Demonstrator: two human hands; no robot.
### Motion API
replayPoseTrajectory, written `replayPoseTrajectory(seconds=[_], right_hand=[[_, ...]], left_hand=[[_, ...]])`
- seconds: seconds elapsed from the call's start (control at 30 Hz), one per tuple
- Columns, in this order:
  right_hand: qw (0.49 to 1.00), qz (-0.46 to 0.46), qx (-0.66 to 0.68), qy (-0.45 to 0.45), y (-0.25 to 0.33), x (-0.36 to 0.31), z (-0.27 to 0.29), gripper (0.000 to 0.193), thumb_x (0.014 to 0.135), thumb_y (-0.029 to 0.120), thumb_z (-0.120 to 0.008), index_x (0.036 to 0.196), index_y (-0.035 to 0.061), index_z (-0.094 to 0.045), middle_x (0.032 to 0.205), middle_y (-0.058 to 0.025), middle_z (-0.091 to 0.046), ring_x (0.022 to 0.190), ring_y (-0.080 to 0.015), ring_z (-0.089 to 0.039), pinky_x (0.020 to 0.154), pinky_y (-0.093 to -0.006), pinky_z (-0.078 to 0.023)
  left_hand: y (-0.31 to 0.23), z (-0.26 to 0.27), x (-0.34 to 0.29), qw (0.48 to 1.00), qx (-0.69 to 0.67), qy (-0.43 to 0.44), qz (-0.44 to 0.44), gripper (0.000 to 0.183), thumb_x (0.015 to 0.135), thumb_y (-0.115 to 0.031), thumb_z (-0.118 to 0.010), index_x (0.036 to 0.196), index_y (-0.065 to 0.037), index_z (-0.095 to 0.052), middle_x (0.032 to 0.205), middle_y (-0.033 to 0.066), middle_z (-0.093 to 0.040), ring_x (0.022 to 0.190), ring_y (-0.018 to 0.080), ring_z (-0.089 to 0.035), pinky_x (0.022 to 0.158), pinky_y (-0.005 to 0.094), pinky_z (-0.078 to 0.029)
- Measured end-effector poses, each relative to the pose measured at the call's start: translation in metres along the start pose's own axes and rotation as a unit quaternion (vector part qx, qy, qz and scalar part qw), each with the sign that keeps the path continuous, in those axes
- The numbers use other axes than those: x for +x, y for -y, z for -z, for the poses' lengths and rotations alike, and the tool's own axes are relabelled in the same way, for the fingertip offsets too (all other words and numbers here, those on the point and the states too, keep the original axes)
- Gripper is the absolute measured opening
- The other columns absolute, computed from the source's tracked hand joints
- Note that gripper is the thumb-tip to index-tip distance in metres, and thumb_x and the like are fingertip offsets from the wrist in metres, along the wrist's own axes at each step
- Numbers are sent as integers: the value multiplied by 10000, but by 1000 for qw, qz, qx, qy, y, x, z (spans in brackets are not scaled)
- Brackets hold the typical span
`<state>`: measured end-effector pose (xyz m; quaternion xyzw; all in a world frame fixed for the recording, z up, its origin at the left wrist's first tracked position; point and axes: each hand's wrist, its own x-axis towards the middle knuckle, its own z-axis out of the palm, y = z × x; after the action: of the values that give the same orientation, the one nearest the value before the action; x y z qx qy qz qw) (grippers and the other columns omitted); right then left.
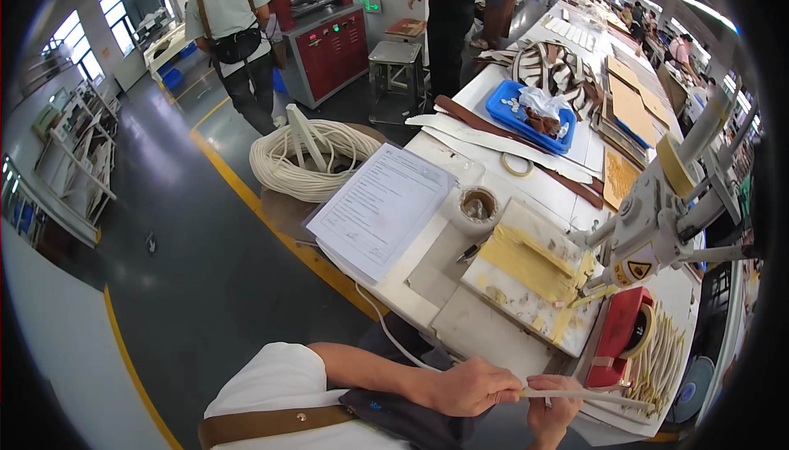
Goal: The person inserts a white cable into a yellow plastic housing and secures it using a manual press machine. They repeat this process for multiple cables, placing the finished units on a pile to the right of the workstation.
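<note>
A white cord stretches across both my hands near the table's front edge, with a yellowish patch on it between them. My left hand is closed around the cord, fingers pinched together. Just to its right, my right hand grips the same cord, its fingers partly hidden behind it. One end of the cord points right, over a bundle of cut white cords with yellowish ends. More cord trails left past my forearm, seemingly toward a large coil of white cord. A red tape dispenser stands just beyond my right hand.
A press-like machine rises at the right over a base plate covered in yellow tape. Printed paper sheet, tape roll and blue tray lie farther off. Other people stand beyond the table near a red machine.
</note>
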<state>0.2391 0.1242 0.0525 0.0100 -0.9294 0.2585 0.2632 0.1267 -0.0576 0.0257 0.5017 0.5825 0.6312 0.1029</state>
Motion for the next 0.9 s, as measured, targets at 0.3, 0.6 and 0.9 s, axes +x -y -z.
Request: replayPoseTrajectory(seconds=[0.3, 0.6, 0.9], right_hand=[[993, 47, 106, -27, 11, 3, 3, 43, 846, 35, -739, 810, 46, -719, 787, -89, -728, 765, -299, -726, 782, -481, -598], [980, 72, 185, -25, 22, -2, 2, 177, 928, 155, -712, 793, 40, -702, 739, -90, -733, 713, -271, -727, 810, -473, -598], [928, 109, 354, 27, -39, -41, -25, 193, 791, 126, -829, 933, 64, -712, 914, -144, -736, 765, -226, -708, 673, -361, -571]], left_hand=[[1, 10, 5, 910, -237, 239, 241, 186, 1009, -159, -613, 946, 11, -654, 650, 68, -637, 583, 165, -603, 538, 320, -452], [29, -15, -10, 694, -514, 304, 402, 242, 984, -177, -647, 897, 47, -680, 585, 69, -626, 368, 24, -417, 354, 193, -261], [26, -15, -11, 672, -545, 302, 400, 246, 989, -180, -654, 990, 63, -688, 621, 78, -654, 367, 26, -429, 345, 197, -272]])
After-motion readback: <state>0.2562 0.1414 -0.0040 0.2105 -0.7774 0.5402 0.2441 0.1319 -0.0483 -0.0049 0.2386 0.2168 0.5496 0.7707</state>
